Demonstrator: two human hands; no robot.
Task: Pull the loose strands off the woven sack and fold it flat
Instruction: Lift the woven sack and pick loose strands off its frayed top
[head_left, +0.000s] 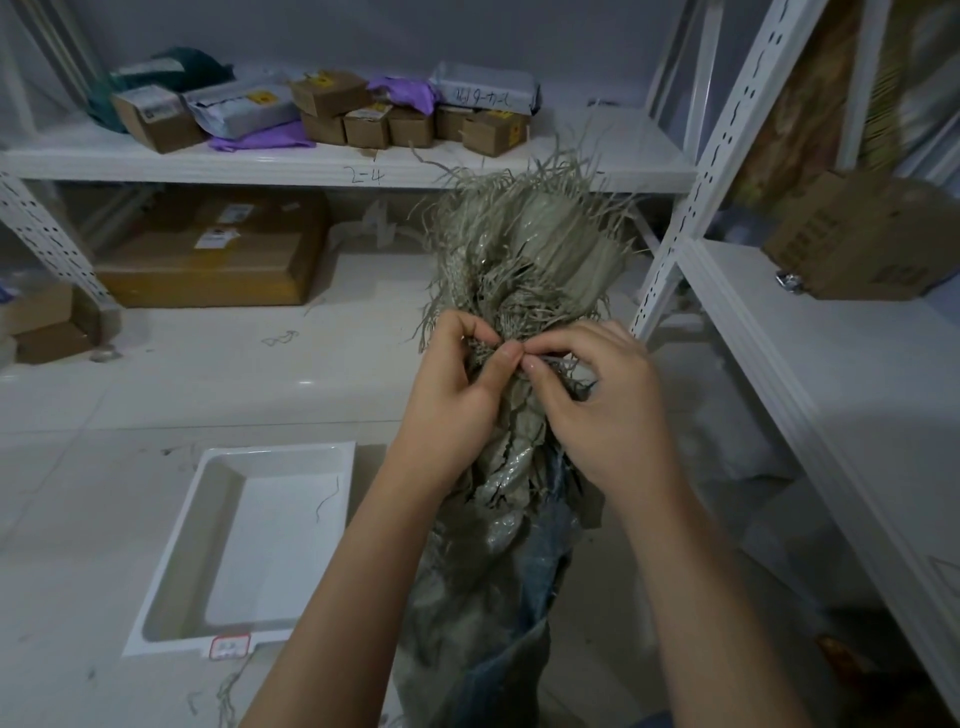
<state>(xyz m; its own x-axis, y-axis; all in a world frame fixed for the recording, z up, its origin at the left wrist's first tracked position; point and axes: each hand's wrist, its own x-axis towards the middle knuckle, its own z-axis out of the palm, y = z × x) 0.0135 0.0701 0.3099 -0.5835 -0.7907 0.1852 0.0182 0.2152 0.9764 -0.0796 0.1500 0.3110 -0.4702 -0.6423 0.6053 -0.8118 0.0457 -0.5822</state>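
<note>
Picking loose strands (511, 244) from frayed end of grey woven sack (498, 509); stripping stage, folding not yet begun.

Location of sack: bunched upright, centre of view, running from 6 o'clock up to fringe at 12 o'clock; lower length draped toward bottom edge, partly over blue fabric.

Left hand (457, 384): at 9 o'clock side of bunch, fingers curled shut, thumb and forefinger pinched on sack fabric and strands at the gathered neck.

Right hand (597, 400): at 3 o'clock side, thumb and forefinger closed tip to tip on a thin strand beside left thumb; remaining fingers loosely bent, not seen to grip anything. Fingertips of both hands nearly touching.

Handling note, by judgement: anchor weave firmly with left pinch; draw single strands along their own line, away from the anchor, not sideways, lest the weave unravel further. Take few at a time; tangled tufts likely to snag.

Nearby: white tray (171, 582) on floor at 8 o'clock, one stray strand inside, probable discard place; further stray strands on floor (104, 395) near 7 o'clock. White shelving (322, 163) with cardboard boxes (363, 124) at 11 o'clock.
</note>
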